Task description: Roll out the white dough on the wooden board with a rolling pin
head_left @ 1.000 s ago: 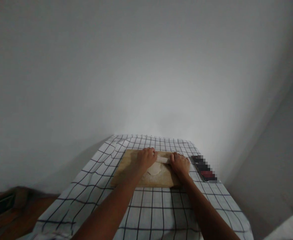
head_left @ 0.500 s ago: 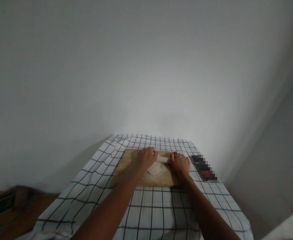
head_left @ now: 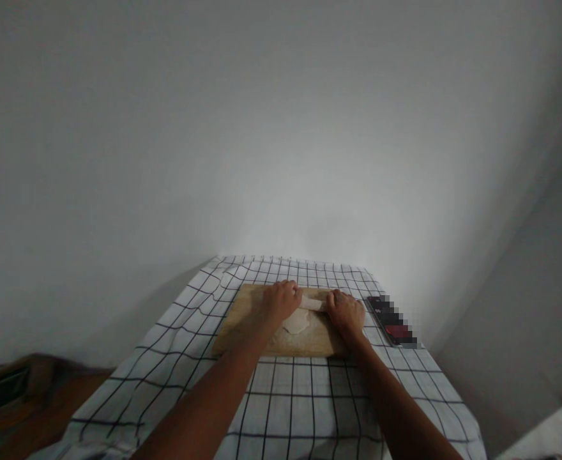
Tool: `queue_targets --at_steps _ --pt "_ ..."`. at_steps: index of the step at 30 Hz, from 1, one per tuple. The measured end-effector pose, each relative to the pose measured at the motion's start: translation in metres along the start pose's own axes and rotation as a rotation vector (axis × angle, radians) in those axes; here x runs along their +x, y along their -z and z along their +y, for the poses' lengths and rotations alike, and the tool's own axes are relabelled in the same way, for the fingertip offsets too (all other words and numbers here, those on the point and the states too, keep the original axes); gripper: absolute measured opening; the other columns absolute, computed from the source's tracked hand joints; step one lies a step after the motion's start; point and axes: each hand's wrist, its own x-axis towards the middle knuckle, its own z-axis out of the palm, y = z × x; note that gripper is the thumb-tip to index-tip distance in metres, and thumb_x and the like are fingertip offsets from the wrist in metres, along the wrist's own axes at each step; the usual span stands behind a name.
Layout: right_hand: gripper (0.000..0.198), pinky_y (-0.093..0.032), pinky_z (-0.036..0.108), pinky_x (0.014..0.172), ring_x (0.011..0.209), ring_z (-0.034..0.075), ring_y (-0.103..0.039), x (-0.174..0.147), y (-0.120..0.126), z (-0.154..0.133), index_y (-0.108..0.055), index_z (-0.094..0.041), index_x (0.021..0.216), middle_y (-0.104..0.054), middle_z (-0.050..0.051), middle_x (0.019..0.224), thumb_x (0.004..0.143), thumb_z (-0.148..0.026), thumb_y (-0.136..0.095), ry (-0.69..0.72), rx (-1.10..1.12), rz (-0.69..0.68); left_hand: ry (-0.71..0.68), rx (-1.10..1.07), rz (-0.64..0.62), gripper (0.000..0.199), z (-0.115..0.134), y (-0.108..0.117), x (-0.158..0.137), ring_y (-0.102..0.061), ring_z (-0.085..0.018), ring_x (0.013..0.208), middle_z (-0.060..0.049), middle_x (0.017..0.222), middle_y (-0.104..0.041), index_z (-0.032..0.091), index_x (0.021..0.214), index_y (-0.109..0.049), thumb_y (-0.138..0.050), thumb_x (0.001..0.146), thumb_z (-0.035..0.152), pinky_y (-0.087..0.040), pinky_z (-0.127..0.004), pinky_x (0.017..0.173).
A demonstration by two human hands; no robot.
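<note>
A wooden board (head_left: 247, 322) lies on a table covered by a white cloth with dark checks (head_left: 290, 396). On the board sits a flat pale piece of dough (head_left: 296, 323). A light wooden rolling pin (head_left: 313, 304) lies across the far part of the dough. My left hand (head_left: 280, 301) is closed over the pin's left end and my right hand (head_left: 346, 313) over its right end. Only the short middle stretch of the pin shows between the hands.
A dark flat device (head_left: 391, 321), partly pixelated, lies on the cloth right of the board. A plain grey wall (head_left: 281, 128) rises just behind the table. A brown object (head_left: 17, 396) sits low at the left, beside the table.
Both hands and the rolling pin have shifted slightly away from me over the dough. The view has tilted a little.
</note>
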Motion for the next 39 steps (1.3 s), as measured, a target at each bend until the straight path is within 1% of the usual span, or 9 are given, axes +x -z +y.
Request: queue_targets --at_steps 4,9,13,19,24,27,30,39 --pt "0.036 -0.037 0.033 0.085 0.098 0.024 -0.066 0.0004 -0.0003 -0.0005 -0.068 -0.02 0.101 -0.073 0.01 0.101 0.103 -0.034 -0.035 -0.006 0.011 0.003 0.039 -0.009 -0.02 0.028 0.0022 0.0037 0.0002 -0.067 -0.024 0.092 -0.013 0.093 -0.074 0.017 0.097 -0.071 -0.047 0.097 0.03 -0.047 -0.035 0.082" --pt "0.035 -0.036 0.033 0.084 0.097 0.023 -0.066 0.0006 -0.0005 -0.0004 -0.068 -0.02 0.101 -0.073 0.01 0.102 0.103 -0.035 -0.036 -0.017 0.02 -0.015 0.023 -0.021 -0.022 0.027 0.0006 0.0034 0.0008 -0.067 -0.023 0.091 -0.011 0.095 -0.074 0.018 0.096 -0.071 -0.047 0.097 0.031 -0.047 -0.034 0.081" --pt "0.035 -0.037 0.033 0.083 0.095 0.023 -0.066 0.0003 -0.0019 0.0005 -0.068 -0.021 0.099 -0.074 0.008 0.1 0.103 -0.035 -0.036 -0.007 0.024 0.014 0.021 -0.036 -0.014 0.028 -0.0008 0.001 0.0011 -0.067 -0.023 0.091 -0.011 0.093 -0.075 0.018 0.094 -0.071 -0.047 0.097 0.032 -0.046 -0.034 0.08" --pt "0.034 -0.036 0.033 0.082 0.095 0.024 -0.066 0.0001 -0.0049 0.002 -0.067 -0.021 0.099 -0.073 0.008 0.097 0.102 -0.035 -0.036 0.012 0.019 0.039 0.04 -0.031 -0.023 0.029 0.0006 0.0021 0.0012 -0.067 -0.024 0.092 -0.011 0.096 -0.074 0.018 0.096 -0.071 -0.046 0.096 0.033 -0.046 -0.034 0.081" --pt "0.035 -0.037 0.034 0.083 0.094 0.024 -0.066 0.0012 -0.0056 0.0026 -0.067 -0.021 0.102 -0.073 0.008 0.098 0.102 -0.036 -0.035 0.012 0.004 0.012 0.038 -0.012 -0.05 0.031 0.0015 0.0063 0.0011 -0.067 -0.023 0.092 -0.01 0.097 -0.074 0.018 0.097 -0.071 -0.044 0.097 0.033 -0.047 -0.034 0.08" --pt "0.037 -0.037 0.034 0.085 0.097 0.024 -0.066 0.002 -0.005 0.0021 -0.066 -0.021 0.105 -0.073 0.009 0.102 0.103 -0.036 -0.033 0.005 0.006 -0.007 0.039 -0.006 -0.063 0.029 0.0027 0.0093 0.0008 -0.067 -0.023 0.093 -0.01 0.099 -0.074 0.019 0.098 -0.071 -0.045 0.097 0.034 -0.047 -0.034 0.081" --pt "0.037 -0.037 0.034 0.085 0.098 0.024 -0.066 0.0023 -0.0043 0.0015 -0.066 -0.021 0.103 -0.073 0.01 0.102 0.103 -0.036 -0.032 -0.005 0.01 -0.019 0.051 -0.006 -0.073 0.027 0.0036 0.0101 0.0009 -0.067 -0.024 0.094 -0.011 0.099 -0.074 0.019 0.098 -0.07 -0.047 0.097 0.033 -0.047 -0.035 0.081" --pt "0.037 -0.037 0.034 0.085 0.097 0.024 -0.066 0.0009 -0.0026 0.0011 -0.068 -0.021 0.104 -0.073 0.009 0.103 0.103 -0.036 -0.034 -0.002 0.015 0.003 0.047 -0.012 -0.072 0.028 0.0028 0.0065 0.0009 -0.067 -0.024 0.097 -0.011 0.099 -0.073 0.019 0.099 -0.07 -0.046 0.098 0.031 -0.047 -0.035 0.085"
